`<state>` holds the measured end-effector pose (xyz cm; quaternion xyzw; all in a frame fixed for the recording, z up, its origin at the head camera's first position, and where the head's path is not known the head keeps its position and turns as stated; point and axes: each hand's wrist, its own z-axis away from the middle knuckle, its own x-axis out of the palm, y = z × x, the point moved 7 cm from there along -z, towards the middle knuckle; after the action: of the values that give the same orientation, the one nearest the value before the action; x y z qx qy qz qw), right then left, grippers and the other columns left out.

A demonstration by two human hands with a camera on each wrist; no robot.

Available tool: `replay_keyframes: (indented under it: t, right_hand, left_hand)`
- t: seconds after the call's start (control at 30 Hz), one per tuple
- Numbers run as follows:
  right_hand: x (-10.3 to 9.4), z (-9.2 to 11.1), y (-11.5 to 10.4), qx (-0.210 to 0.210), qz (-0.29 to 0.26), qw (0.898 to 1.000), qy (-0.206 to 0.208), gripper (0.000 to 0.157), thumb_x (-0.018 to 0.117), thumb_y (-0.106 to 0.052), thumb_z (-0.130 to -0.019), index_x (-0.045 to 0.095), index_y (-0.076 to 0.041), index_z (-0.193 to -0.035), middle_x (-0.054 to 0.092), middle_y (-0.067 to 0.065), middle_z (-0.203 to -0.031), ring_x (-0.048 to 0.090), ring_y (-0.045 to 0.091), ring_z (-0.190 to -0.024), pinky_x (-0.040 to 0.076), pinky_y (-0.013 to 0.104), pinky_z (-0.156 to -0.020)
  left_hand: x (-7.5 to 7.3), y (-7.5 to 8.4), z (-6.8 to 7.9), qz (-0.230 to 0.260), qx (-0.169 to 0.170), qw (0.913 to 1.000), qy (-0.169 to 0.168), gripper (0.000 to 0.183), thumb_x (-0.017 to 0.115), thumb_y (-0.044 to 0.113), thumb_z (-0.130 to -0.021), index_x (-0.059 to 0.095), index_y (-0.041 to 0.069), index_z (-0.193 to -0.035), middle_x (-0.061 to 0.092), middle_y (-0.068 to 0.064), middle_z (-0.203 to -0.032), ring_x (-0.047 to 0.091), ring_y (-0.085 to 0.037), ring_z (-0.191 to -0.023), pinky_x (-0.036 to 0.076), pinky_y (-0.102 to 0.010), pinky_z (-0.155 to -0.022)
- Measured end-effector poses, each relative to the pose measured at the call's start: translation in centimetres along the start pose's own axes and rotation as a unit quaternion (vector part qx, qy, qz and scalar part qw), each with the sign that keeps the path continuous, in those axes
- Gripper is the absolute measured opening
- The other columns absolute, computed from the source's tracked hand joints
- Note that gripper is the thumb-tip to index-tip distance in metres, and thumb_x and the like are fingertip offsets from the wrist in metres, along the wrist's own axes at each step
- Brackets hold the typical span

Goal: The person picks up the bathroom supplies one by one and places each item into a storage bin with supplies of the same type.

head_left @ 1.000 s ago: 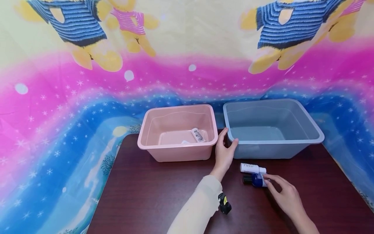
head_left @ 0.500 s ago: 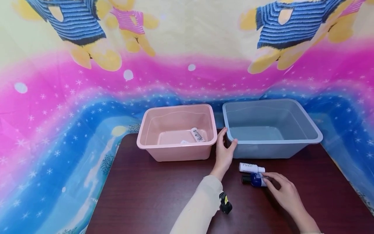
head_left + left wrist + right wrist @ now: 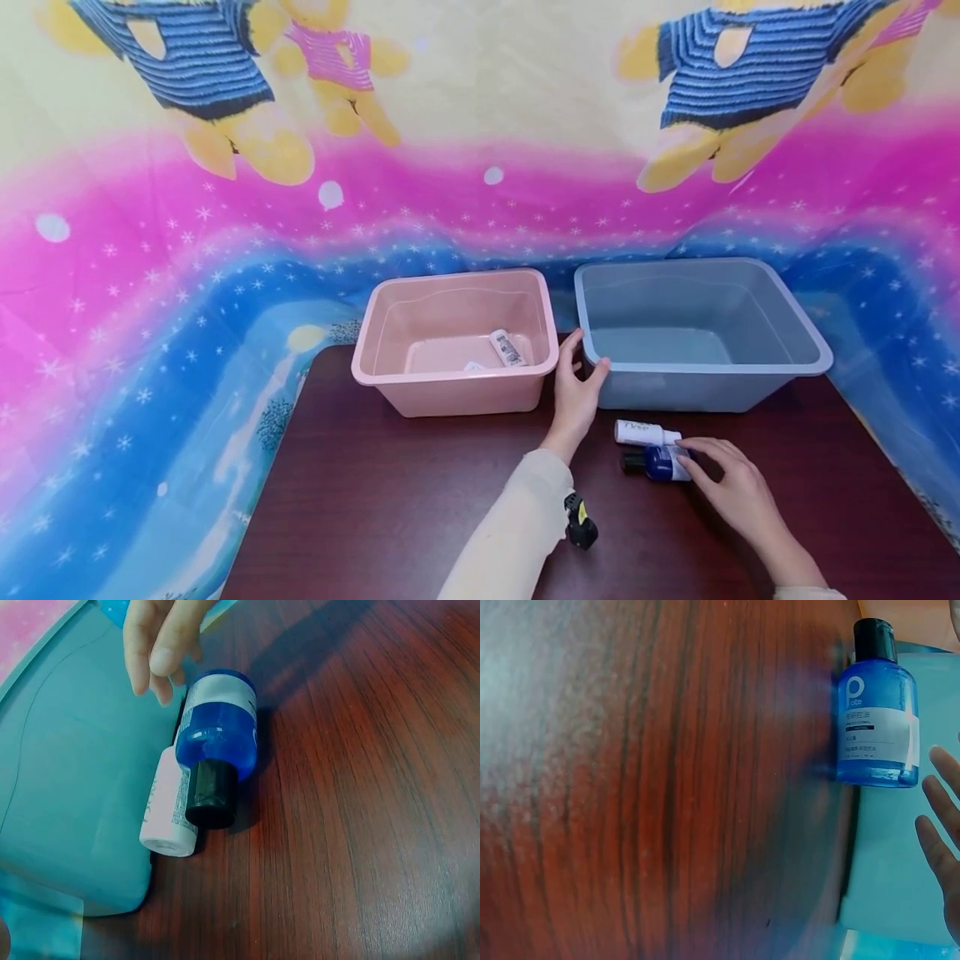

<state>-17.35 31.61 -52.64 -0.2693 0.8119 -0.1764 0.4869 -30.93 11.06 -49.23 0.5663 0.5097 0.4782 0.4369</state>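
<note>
A blue bottle with a black cap [image 3: 660, 463] lies on the dark wood table beside a smaller white bottle [image 3: 637, 432], in front of the grey-blue bin [image 3: 675, 390]. My right hand [image 3: 738, 493] hovers at the blue bottle's base end, thumb and fingers apart. In the right wrist view its fingers [image 3: 939, 787] show spread beside the labelled blue bottle [image 3: 877, 727], with a gap between. My left hand [image 3: 576, 400] rests against the left front corner of the grey-blue bin, thumb and fingertips at the outside of its rim.
To the left of my left hand stands a pink bin [image 3: 457, 396] with a white bottle [image 3: 507, 348] and another white item [image 3: 474, 365] inside. Behind both bins hangs a printed cloth [image 3: 465, 200]. The table [image 3: 390, 500] extends toward me.
My right hand has shifted very slightly forward at the blue bottle's base. Both bottles, the bins and my left hand hold their places, apart from a slight sway of the view.
</note>
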Motion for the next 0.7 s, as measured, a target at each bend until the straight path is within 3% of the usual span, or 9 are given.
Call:
replay_keyframes:
  t: [0.3,0.5,0.7]
  right_hand:
    - [1.0,-0.1,0.5,0.001,-0.002,1.000,-0.021,0.027,0.080,-0.005,-0.080,0.074,-0.009,-0.107,0.069,0.006,-0.106,0.052,0.004,-0.102,0.025,0.002,-0.088]
    - [1.5,-0.1,0.6,-0.002,-0.008,0.999,-0.031,0.029,0.083,-0.006,-0.078,0.074,-0.010,-0.105,0.068,0.007,-0.108,0.051,0.008,-0.104,0.024,0.002,-0.090]
    - [2.0,-0.3,0.9,0.002,0.005,0.999,-0.047,0.032,0.085,-0.008,-0.076,0.075,-0.012,-0.106,0.068,0.006,-0.109,0.052,0.013,-0.103,0.030,0.007,-0.088]
  left_hand:
    - [0.4,0.1,0.0,0.009,0.010,0.9999,0.002,0.060,0.067,0.013,-0.094,0.043,0.018,-0.149,0.041,0.006,-0.152,0.038,-0.009,-0.137,0.032,-0.040,-0.112]
    - [0.5,-0.2,0.0,0.034,-0.014,0.9993,0.005,0.060,0.068,0.013,-0.093,0.044,0.019,-0.148,0.046,0.002,-0.146,0.044,-0.018,-0.132,0.036,-0.044,-0.109]
    - [0.4,-0.1,0.0,0.023,-0.014,0.9996,0.006,0.060,0.068,0.014,-0.093,0.044,0.019,-0.149,0.045,0.006,-0.147,0.042,-0.014,-0.134,0.034,-0.039,-0.111]
